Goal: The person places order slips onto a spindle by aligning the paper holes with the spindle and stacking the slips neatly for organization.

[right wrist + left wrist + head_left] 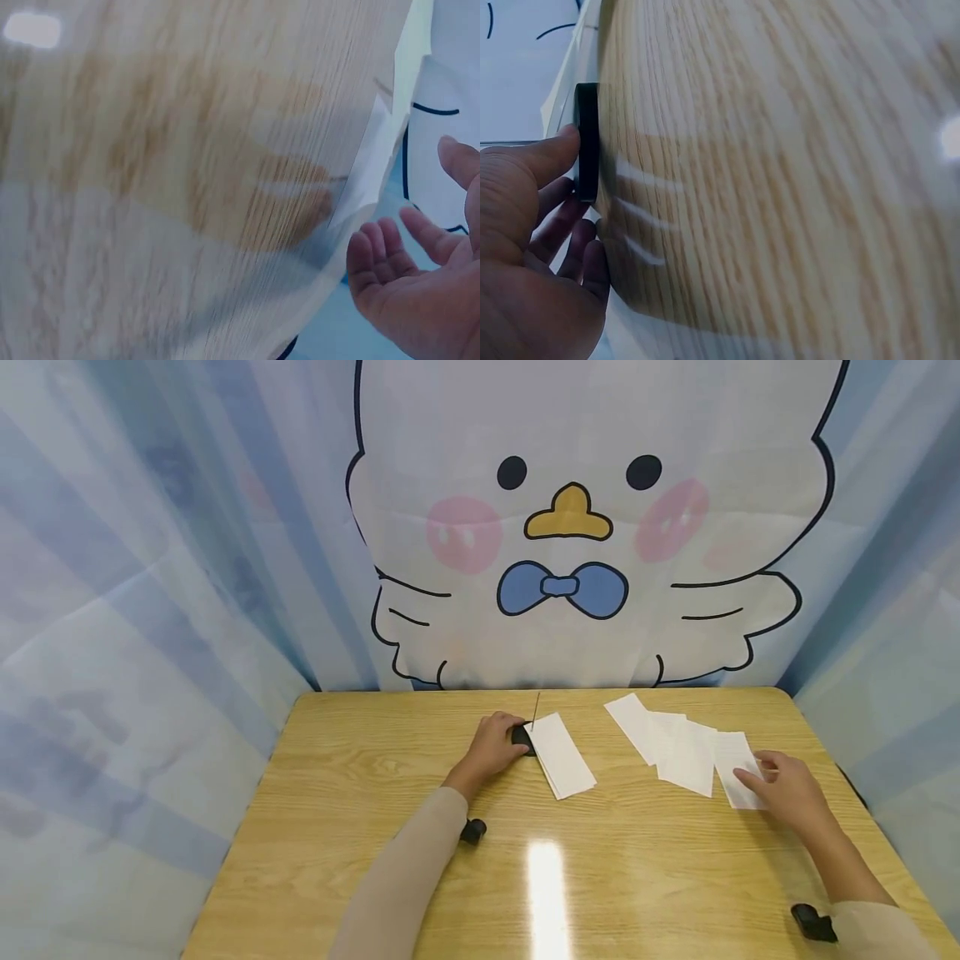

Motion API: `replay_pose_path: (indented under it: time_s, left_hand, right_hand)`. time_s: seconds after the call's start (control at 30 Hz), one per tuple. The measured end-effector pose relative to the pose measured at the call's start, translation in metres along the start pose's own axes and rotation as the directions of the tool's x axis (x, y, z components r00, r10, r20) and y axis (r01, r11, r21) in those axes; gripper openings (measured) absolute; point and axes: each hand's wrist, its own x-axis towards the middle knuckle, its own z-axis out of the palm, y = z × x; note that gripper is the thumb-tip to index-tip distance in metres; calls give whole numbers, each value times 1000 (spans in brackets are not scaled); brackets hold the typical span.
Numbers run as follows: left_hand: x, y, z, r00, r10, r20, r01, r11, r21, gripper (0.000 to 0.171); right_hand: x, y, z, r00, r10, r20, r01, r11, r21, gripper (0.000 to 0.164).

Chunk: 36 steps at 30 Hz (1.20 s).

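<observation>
My left hand [492, 746] holds the black round base [522, 737] of a bill spike at its rim, thumb on one side and fingers on the other. From that base a thin metal rod [536, 706] rises. Several white paper slips [562, 758] lie stacked at the rod, fanned slightly toward me; the left wrist view shows the dark base [588, 142] edge-on. At the right, my right hand [791, 789] is over the edge of the rightmost slip [735, 756], fingers loosely bent. In the right wrist view that hand [420, 292] grips nothing.
More white slips [688, 760] overlap in a row between the spike and my right hand. All lie on a wooden table [360, 793] with a glossy top. A printed curtain [465, 635] hangs along its back edge and both sides.
</observation>
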Motion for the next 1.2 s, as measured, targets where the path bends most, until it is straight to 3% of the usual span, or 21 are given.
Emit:
replay_pose_path:
  time_s: [0.33, 0.8, 1.2]
  left_hand:
    - [1, 1, -1, 1000, -10, -3, 10, 1000, 5, 50]
    - [0, 3, 0, 1000, -12, 1, 11, 1000, 7, 50]
    - [-1, 5, 0, 999, -33, 8, 33, 999, 0, 49]
  right_hand:
    - [-5, 12, -5, 997, 66, 40, -63, 995, -82, 89]
    - [-9, 10, 0, 991, 130, 40, -125, 987, -97, 79]
    - [-5, 8, 4, 991, 117, 63, -106, 983, -152, 60]
